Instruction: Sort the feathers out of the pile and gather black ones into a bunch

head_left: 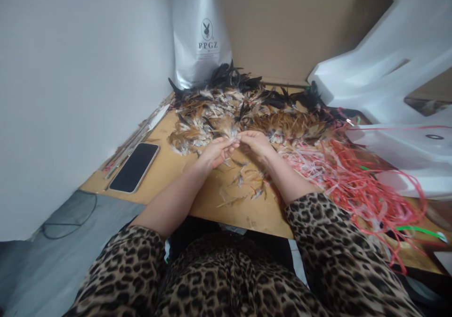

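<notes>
1. L hand (pixel 218 152): comes in from 7 o'clock, palm side partly up, fingers curled, thumb on top, tips pinching the base of a small feather tuft (pixel 229 131).
2. R hand (pixel 257 142): in from 5 o'clock, back of hand up, wrist bent inward, thumb + index tips closed at same base, meeting L fingertips. Hands tog. at tips, palms apart.
3. Forearms bare, approx. symmetrical, making an inverted V; leopard-print sleeves (pixel 323 230) pushed up nr elbows.
4. Tuft sits at dial ctr, over nr edge of the big feather pile (pixel 300 124), which spans 10 to 2 o'clock, brown w/ black tips at back.
5. Loose feathers (pixel 259 185) on table (pixel 212 204), approx. 5 to 6 o'clock, btwn forearms.
6. Phone (pixel 134 167), dark screen up, 8 o'clock, well apart from L hand.
7. Pink/red strips (pixel 367 190), tangled heap, 4 o'clock, beyond R forearm.
8. Silver bag (pixel 201 34) w/ rabbit logo, 11 o'clock, behind pile.
</notes>
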`<action>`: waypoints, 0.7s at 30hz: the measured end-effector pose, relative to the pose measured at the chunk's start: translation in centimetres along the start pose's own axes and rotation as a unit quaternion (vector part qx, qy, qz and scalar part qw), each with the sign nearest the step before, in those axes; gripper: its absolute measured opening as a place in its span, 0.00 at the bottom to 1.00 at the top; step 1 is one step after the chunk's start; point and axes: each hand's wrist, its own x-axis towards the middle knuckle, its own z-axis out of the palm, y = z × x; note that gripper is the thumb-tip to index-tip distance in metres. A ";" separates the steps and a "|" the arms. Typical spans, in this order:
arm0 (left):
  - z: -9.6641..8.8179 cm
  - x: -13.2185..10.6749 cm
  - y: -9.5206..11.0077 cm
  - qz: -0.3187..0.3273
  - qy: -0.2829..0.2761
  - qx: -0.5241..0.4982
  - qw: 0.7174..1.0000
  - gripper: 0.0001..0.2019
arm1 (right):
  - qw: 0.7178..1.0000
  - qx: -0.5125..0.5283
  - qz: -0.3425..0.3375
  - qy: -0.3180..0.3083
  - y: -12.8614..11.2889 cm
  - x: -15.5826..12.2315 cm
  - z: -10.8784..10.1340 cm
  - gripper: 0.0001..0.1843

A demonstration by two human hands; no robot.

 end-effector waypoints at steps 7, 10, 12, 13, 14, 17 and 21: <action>-0.3 0.2 -0.4 0.056 0.029 0.056 0.996 0.04 | 0.999 -0.048 -0.003 0.020 -0.7 -0.2 0.0 0.15; -0.4 0.3 -0.5 0.056 0.030 0.067 0.996 0.05 | 0.999 -0.045 0.000 0.030 -0.8 -0.3 0.1 0.16; -0.4 0.4 -0.5 0.055 0.030 0.067 0.996 0.05 | 0.998 -0.046 -0.002 0.037 -0.8 -0.3 0.2 0.16; -0.4 0.4 -0.5 0.053 0.030 0.067 0.996 0.05 | 0.998 -0.049 -0.006 0.044 -0.8 -0.3 0.3 0.16; -0.3 0.3 -0.5 0.050 0.029 0.068 0.996 0.05 | 0.997 -0.054 -0.012 0.052 -0.8 -0.4 0.4 0.16; -0.3 0.2 -0.5 0.043 0.019 0.074 0.996 0.04 | 0.993 -0.078 -0.049 0.071 -0.7 -0.4 0.7 0.15; -0.2 0.1 -0.4 0.034 0.017 0.080 0.996 0.04 | 0.989 -0.107 -0.073 0.073 -0.6 -0.4 0.7 0.14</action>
